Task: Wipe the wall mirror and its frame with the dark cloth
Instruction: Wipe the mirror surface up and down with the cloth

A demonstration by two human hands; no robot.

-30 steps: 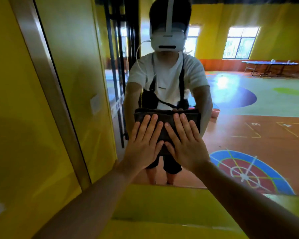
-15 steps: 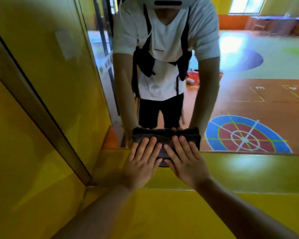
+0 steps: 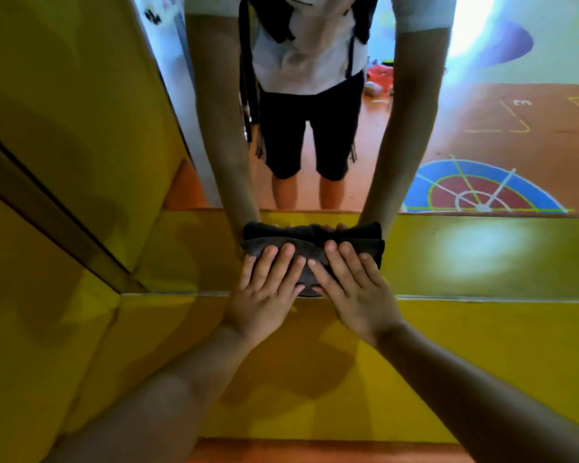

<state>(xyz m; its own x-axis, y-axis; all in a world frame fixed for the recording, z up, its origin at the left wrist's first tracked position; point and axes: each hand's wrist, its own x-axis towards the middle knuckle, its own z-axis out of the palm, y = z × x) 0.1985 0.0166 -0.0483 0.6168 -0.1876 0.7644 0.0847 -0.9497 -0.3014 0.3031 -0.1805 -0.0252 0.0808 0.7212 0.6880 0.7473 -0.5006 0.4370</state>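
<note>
The dark cloth [image 3: 365, 250], folded flat, lies against the lower part of the wall mirror [image 3: 482, 95], just above its bottom edge. My left hand [image 3: 264, 289] presses on the cloth's left half with straight, spread fingers. My right hand [image 3: 351, 289] presses on the right half the same way, its fingertips beside those of the left. The cloth's middle is hidden under both hands. The mirror's brown frame strip [image 3: 47, 215] runs diagonally at the left. A person's reflection with both arms reaching down shows in the glass.
A yellow wall panel [image 3: 482, 355] runs below the mirror, down to an orange floor strip [image 3: 315, 451]. More yellow wall [image 3: 30, 329] stands to the left of the frame. The glass reflects an orange floor with a blue and red target marking [image 3: 482, 192].
Both hands have slid the cloth straight down the glass, from chest height of the reflection to the mirror's bottom edge. The view has tilted down with them.
</note>
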